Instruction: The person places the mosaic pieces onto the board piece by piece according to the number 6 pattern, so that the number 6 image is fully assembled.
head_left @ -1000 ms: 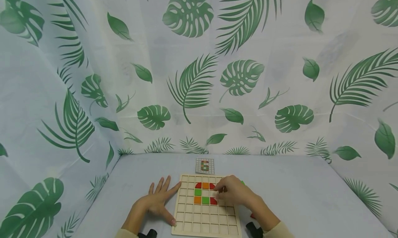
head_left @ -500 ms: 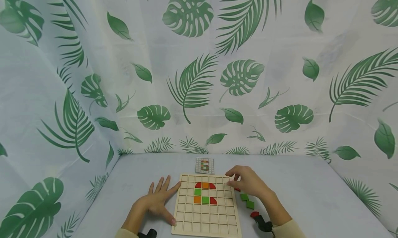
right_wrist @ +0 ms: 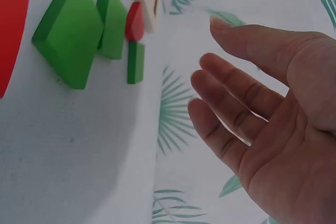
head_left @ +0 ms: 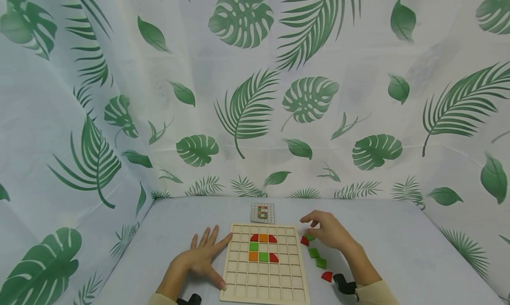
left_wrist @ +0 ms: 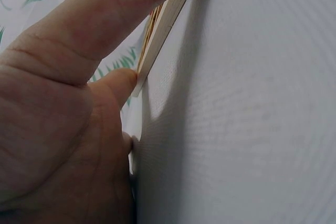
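A wooden grid board (head_left: 264, 280) lies on the table, with several red, orange and green pieces set in its upper middle cells. My left hand (head_left: 201, 256) is spread at the board's left side, thumb and forefinger touching its edge; the left wrist view also shows the board edge (left_wrist: 163, 32) at these fingers. Beyond the board's right edge my right hand (head_left: 328, 229) hovers over loose pieces. Its fingers are loosely bent and hold nothing in the right wrist view. Below it are a red piece (head_left: 304, 241) and a partly covered green piece (head_left: 309, 237).
Two green squares (head_left: 314, 253) lie right of the board, with a red quarter-circle (head_left: 326, 276) nearer the front. A small pattern card (head_left: 262, 213) lies behind the board. Leaf-printed cloth (head_left: 255, 119) hangs around the table's back and sides.
My right hand has withdrawn from the board's pieces to the right, over the loose pieces, uncovering the red quarter-circle in the grid. My left hand has stayed still.
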`<state>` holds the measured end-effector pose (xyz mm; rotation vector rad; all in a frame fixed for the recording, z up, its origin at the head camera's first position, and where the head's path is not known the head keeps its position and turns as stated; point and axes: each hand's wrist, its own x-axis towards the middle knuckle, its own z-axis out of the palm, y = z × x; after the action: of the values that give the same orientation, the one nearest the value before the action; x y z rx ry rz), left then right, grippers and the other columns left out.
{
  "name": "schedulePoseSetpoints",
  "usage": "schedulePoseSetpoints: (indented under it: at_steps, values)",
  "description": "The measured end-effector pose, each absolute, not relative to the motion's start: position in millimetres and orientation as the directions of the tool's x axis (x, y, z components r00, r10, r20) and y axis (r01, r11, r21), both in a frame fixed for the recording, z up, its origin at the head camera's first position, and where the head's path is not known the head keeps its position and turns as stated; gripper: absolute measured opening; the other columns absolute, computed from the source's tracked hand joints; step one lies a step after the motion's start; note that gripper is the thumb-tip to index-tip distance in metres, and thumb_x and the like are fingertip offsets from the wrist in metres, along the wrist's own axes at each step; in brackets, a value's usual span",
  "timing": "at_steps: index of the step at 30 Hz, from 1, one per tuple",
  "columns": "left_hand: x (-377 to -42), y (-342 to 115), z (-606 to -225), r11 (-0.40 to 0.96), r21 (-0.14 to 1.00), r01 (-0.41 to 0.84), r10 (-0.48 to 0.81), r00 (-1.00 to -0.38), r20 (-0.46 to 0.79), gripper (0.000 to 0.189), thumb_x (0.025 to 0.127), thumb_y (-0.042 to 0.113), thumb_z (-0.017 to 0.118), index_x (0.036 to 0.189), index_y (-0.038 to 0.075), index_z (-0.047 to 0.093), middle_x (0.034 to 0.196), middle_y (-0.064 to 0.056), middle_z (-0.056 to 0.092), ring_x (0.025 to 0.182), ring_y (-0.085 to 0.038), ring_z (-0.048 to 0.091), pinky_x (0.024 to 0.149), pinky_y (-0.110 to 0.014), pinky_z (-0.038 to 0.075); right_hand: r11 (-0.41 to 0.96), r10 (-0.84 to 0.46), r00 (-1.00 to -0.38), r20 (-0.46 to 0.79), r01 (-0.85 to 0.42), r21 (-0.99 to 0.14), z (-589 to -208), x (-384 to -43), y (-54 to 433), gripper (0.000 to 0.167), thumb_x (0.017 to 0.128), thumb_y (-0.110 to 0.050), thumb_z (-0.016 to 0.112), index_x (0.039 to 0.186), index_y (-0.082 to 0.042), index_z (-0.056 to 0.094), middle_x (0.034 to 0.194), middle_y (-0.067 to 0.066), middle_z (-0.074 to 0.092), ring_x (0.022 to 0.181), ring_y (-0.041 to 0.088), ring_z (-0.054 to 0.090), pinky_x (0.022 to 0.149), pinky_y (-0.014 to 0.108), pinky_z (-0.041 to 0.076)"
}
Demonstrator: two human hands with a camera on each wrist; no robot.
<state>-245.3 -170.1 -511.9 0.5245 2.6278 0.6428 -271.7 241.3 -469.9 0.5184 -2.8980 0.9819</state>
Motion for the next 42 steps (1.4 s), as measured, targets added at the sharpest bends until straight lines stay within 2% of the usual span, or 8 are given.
schedulePoseSetpoints:
  at_steps: [14, 22, 29, 36, 42]
  values:
    - [-245.1, -170.2, -512.3, 0.825, 0.503, 0.259, 0.437, -0.857, -0.275, 0.137, 0.054, 0.062, 0.097, 0.166, 0.035, 0.023, 0.175, -0.021, -0.004, 0.160, -0.046, -0.013, 0.121, -0.075, -0.010, 0.747, -0.289, -0.951, 0.107, -0.294, -0.597, -482.2, -278.8, 250.0, 0.030, 0.090, -0.003, 0.077, 0.119, -0.004, 0.075, 0.116, 0.010, 0.075, 0.098, 0.025, 0.066, 0.078, 0.036, 0.056]
    - [-244.3, -170.0, -511.6, 0.827, 0.499, 0.258, 0.434, -0.858, -0.275, 0.137, 0.054, 0.062, 0.097, 0.166, 0.035, 0.023, 0.175, -0.021, -0.004, 0.160, -0.047, -0.013, 0.121, -0.076, -0.010, 0.756, -0.267, -0.963, 0.049, -0.240, -0.609, -496.2, -282.9, 252.6, 0.031, 0.090, -0.002, 0.075, 0.121, -0.005, 0.075, 0.120, 0.008, 0.074, 0.104, 0.025, 0.065, 0.083, 0.040, 0.056]
    - [-244.1, -169.4, -509.6, 0.827, 0.499, 0.261, 0.436, -0.856, -0.276, 0.137, 0.054, 0.063, 0.097, 0.166, 0.035, 0.023, 0.175, -0.021, -0.004, 0.160, -0.047, -0.013, 0.121, -0.076, -0.010, 0.770, -0.296, -0.952, 0.076, -0.285, -0.571, -498.9, -280.7, 250.7, 0.025, 0.084, 0.005, 0.077, 0.108, -0.002, 0.079, 0.105, 0.005, 0.073, 0.087, 0.016, 0.057, 0.073, 0.031, 0.051]
    - [-243.9, -169.3, -510.5, 0.827, 0.497, 0.264, 0.437, -0.858, -0.271, 0.137, 0.054, 0.062, 0.097, 0.166, 0.035, 0.023, 0.175, -0.022, -0.004, 0.160, -0.047, -0.013, 0.121, -0.076, -0.010, 0.789, -0.285, -0.957, 0.060, -0.270, -0.552, -498.0, -279.7, 248.6, 0.021, 0.082, 0.007, 0.078, 0.098, -0.006, 0.080, 0.097, 0.000, 0.071, 0.085, 0.015, 0.056, 0.074, 0.033, 0.051]
    - [-243.2, -168.7, -509.6, 0.831, 0.491, 0.261, 0.431, -0.860, -0.273, 0.137, 0.054, 0.062, 0.097, 0.166, 0.034, 0.024, 0.175, -0.022, -0.003, 0.160, -0.047, -0.012, 0.121, -0.076, -0.009, 0.811, -0.279, -0.959, 0.053, -0.265, -0.521, -496.8, -278.6, 246.3, 0.020, 0.083, 0.007, 0.077, 0.091, -0.010, 0.073, 0.087, -0.001, 0.065, 0.082, 0.016, 0.055, 0.073, 0.036, 0.052]
